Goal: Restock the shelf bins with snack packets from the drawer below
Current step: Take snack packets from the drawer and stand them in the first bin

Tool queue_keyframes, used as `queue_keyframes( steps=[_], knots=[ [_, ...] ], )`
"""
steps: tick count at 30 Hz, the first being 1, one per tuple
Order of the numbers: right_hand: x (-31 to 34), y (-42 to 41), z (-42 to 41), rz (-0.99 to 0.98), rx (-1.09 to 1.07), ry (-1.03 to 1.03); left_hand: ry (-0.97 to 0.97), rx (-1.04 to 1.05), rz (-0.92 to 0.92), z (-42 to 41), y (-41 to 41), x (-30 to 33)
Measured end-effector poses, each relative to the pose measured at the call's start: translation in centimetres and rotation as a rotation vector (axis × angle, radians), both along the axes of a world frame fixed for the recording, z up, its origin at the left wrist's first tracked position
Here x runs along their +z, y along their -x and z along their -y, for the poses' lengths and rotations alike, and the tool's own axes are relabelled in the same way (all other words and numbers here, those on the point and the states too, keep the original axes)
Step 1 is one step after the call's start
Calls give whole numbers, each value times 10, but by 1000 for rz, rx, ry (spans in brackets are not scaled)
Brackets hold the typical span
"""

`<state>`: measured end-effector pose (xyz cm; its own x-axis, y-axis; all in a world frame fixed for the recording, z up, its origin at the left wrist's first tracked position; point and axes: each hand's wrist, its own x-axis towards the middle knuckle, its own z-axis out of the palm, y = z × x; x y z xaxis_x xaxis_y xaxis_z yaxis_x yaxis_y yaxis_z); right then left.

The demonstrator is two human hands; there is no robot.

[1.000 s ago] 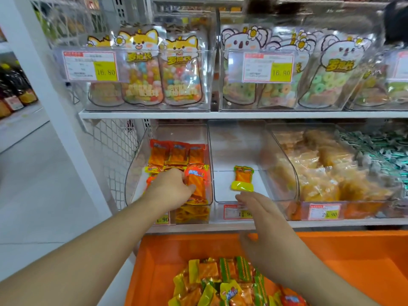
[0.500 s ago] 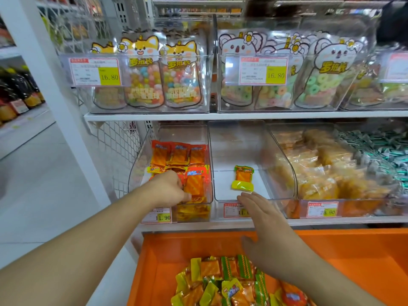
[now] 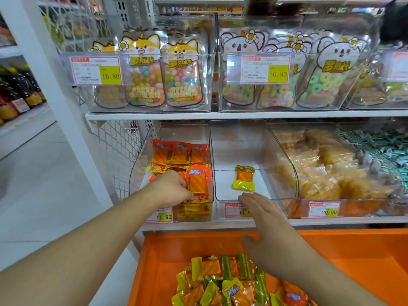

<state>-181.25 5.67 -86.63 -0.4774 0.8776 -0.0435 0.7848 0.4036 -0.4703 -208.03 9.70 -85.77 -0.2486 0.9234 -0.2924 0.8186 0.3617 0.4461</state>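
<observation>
Orange packets are under my left hand as its curled fingers tidy them in the clear bin, my right hand flat, empty just right of it; next, probably, green packets from the drawer below.

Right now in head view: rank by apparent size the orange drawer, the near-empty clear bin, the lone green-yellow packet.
1. orange drawer, though it is nearest the camera
2. near-empty clear bin
3. lone green-yellow packet, plainly smallest
</observation>
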Motion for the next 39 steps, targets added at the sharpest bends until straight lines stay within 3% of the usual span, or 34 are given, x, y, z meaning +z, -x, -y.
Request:
queue_keyframes(
  steps=[9,12,15,26,39],
  knots=[
    [2,0,1,-2,-8,-7,-88,14,52,6,0,-2],
    [2,0,1,-1,-5,-7,-165,42,-177,13,4,0],
    [1,0,1,0,-7,-10,-18,30,-323,21,1,4],
    [0,0,0,9,-2,-14,81,35,-166,16,9,2],
    [2,1,2,7,-1,-18,42,30,52,4,29,-10]
  ],
)
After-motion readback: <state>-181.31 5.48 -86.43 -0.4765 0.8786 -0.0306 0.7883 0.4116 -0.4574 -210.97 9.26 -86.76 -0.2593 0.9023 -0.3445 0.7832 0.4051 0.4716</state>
